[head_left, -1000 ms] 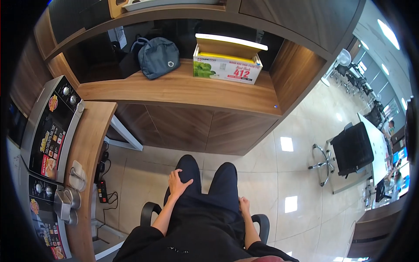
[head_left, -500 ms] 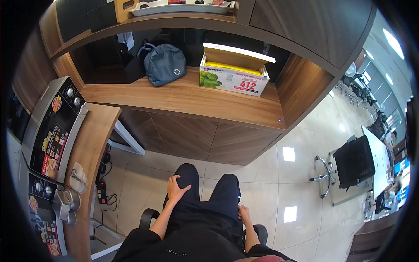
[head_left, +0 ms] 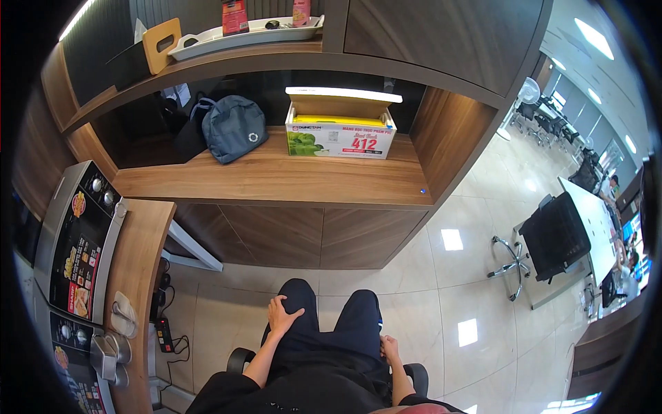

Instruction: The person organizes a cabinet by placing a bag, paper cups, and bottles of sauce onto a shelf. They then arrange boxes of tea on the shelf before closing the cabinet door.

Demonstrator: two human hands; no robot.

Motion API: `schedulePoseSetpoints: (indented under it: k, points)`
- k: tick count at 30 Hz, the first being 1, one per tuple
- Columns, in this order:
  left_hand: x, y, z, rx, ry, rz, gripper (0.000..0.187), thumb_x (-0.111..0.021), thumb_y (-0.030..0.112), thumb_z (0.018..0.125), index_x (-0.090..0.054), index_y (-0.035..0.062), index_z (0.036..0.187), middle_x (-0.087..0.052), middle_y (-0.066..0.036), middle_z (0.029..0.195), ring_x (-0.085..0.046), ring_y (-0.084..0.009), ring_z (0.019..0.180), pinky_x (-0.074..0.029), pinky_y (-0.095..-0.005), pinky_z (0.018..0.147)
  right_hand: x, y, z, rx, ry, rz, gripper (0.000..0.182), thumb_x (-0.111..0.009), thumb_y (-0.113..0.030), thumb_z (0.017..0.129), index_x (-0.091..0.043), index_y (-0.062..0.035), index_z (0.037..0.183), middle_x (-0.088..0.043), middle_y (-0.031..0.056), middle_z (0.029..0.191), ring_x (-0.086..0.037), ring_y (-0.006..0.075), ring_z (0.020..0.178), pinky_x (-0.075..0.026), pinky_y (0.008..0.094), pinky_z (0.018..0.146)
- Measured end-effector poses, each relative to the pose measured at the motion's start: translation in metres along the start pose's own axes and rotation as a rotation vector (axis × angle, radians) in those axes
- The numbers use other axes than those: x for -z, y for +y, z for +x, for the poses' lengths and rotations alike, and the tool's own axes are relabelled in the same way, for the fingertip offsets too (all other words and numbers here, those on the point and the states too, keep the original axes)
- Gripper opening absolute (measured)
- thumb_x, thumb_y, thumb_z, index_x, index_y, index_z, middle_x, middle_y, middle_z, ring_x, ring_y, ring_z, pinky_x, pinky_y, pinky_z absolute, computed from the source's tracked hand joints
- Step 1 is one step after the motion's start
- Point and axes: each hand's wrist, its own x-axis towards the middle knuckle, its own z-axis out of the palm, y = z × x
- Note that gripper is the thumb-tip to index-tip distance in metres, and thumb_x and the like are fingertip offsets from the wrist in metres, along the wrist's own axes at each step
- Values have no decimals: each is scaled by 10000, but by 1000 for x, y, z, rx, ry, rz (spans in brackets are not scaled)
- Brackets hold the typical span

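Note:
My left hand (head_left: 281,318) rests on the dark trousers at my left knee, fingers apart and holding nothing. At the outer side of my right thigh is my right hand (head_left: 389,348), its fingers curled in; whether anything is inside them is hidden. In front, a wooden shelf (head_left: 276,181) bears a blue-grey backpack (head_left: 234,129) and an open white box (head_left: 339,140) marked 412, with yellow material showing inside. Neither hand touches the shelf or the things on it.
Two microwave ovens (head_left: 81,241) stand at the left beside a narrow wooden counter (head_left: 141,255). Above is a white tray (head_left: 252,34). A power strip (head_left: 164,334) lies on the left. An office chair (head_left: 555,234) and desk stand at the right, with people far off.
The view has tilted up, so the shelf, box and backpack appear lower and more of the upper tray shows. Both hands keep their places on the legs.

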Motion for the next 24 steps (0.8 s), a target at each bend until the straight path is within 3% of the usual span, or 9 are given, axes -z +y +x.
schedulePoseSetpoints:
  k: [24]
  points:
    - [-40,40,13,-86,-158,39,800,-870,482,695,-469,125,1288,-506,-152,1256,-472,-366,1232,-404,-479,1042,36,24,-22,-7,187,125,329,-641,-217,967,-486,-129,690,-435,-30,542,-387,87,406,-338,269,374]
